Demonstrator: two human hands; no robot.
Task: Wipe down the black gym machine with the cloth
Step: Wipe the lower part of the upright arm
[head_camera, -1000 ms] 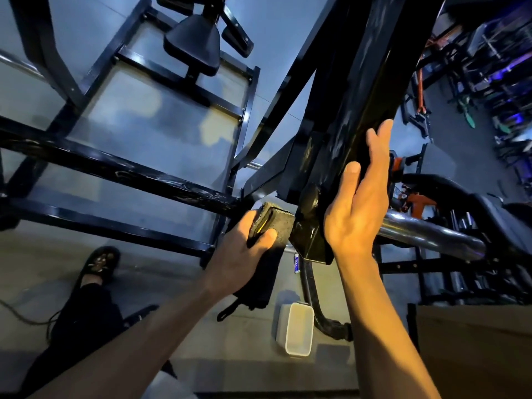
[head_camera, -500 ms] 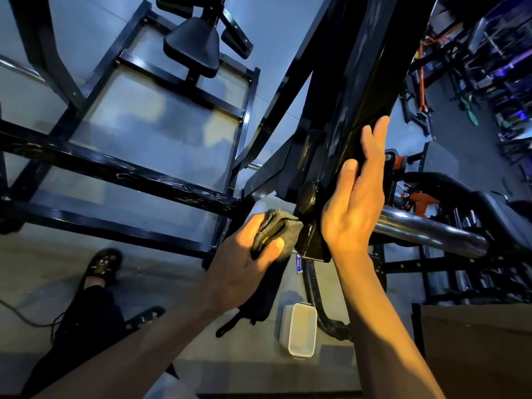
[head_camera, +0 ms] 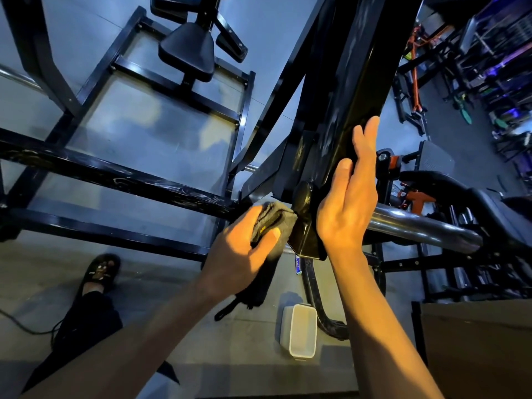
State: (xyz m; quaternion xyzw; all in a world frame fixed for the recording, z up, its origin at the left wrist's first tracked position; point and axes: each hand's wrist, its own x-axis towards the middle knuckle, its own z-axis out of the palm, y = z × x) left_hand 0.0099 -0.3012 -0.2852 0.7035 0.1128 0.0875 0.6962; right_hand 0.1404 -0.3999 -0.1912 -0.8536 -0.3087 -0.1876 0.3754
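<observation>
The left hand (head_camera: 244, 249), clenched around the cloth (head_camera: 276, 223), has slid up against the black gym machine (head_camera: 345, 110)'s joint; the right hand (head_camera: 348, 203) stays flat, bracing it.

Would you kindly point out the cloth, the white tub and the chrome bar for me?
cloth (head_camera: 280, 218), head view, on the grey fold above the thumb.
white tub (head_camera: 302, 331), head view, on its inside floor.
chrome bar (head_camera: 417, 228), head view, on its shiny middle stretch.

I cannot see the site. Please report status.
Left hand grips cloth, pressed on arm base. Right hand flat on arm. Nothing in the way.
</observation>
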